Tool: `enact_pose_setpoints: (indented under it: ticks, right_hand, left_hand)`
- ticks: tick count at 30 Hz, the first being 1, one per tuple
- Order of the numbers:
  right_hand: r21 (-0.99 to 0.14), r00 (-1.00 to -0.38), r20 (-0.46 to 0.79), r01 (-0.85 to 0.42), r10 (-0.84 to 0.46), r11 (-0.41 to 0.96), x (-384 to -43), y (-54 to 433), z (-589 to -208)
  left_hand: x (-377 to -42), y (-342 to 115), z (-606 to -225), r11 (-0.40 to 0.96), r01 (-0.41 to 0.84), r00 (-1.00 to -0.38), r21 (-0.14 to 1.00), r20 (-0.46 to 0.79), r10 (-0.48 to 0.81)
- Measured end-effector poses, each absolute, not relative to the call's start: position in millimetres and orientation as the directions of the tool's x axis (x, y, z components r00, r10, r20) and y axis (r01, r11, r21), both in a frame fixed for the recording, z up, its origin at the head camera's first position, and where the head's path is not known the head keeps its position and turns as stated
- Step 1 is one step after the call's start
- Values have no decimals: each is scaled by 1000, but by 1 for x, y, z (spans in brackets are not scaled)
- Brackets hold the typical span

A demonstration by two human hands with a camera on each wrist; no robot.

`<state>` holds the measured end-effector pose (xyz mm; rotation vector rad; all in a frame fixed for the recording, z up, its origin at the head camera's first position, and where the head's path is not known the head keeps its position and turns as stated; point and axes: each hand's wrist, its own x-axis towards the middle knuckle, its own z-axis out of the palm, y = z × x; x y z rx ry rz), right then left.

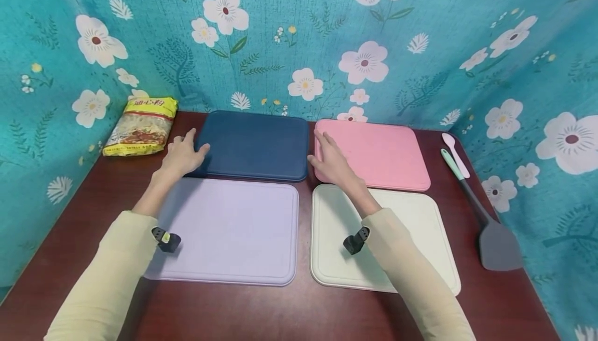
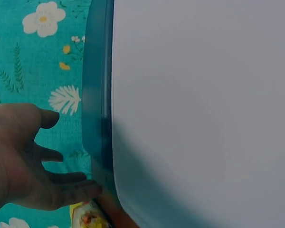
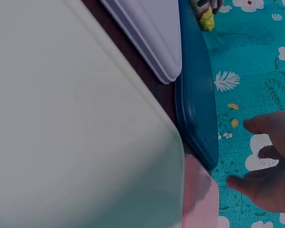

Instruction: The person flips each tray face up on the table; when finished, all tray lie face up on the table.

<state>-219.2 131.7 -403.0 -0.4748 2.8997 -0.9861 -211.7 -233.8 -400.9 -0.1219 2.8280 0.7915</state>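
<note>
My left hand (image 1: 181, 155), its grip wide with fingers spread, reaches to the left end of a blue board (image 1: 257, 146) at the frame's upper centre. My right hand (image 1: 333, 163), also wide, is at the left edge of a pink board (image 1: 380, 154), right of centre. Lilac (image 1: 233, 232) and cream boards (image 1: 333, 221) lie lower in the frame.
</note>
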Motion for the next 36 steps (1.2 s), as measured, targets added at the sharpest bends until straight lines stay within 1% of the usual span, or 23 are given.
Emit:
enact_pose_setpoints:
  ticks: [3, 7, 10, 15, 17, 22, 25, 29, 31, 36]
  right_hand:
    - [-641, -956, 45, -251, -290, 726, -220, 125, -402]
    - [-710, -968, -2, -177, -252, 681, -223, 117, -401]
    - [-708, -972, -44, -134, -232, 694, -225, 110, -401]
    - [-552, -968, -109, -131, -227, 823, -230, 98, -402]
    - [-503, -967, -133, -123, -217, 856, -231, 94, -402]
    - [-475, -975, -134, -93, -176, 875, -233, 91, -406]
    - [-425, -979, -109, -111, -172, 898, -234, 88, -409]
    - [-325, -980, -79, -146, -181, 934, -234, 80, -410]
    - [-299, -981, -81, -145, -177, 943, -235, 76, -409]
    - [-306, -981, -119, -108, -151, 946, -242, 76, -410]
  left_hand:
    - [-210, -243, -399, 828, -151, -962, 540, -275, 4]
    - [-210, -250, -398, 784, -180, -944, 594, -329, 33]
    - [-213, -253, -400, 754, -209, -938, 623, -345, 25]
    - [-216, -256, -406, 742, -226, -943, 631, -333, -4]
    - [-217, -257, -407, 742, -228, -946, 630, -325, -15]
    - [-220, -257, -410, 716, -253, -945, 651, -324, -39]
    - [-221, -254, -412, 698, -275, -941, 662, -335, -53]
    - [-221, -252, -412, 673, -299, -935, 676, -348, -66]
    - [-221, -252, -412, 675, -297, -937, 676, -342, -71]
    - [-223, -254, -414, 697, -284, -945, 658, -314, -89]
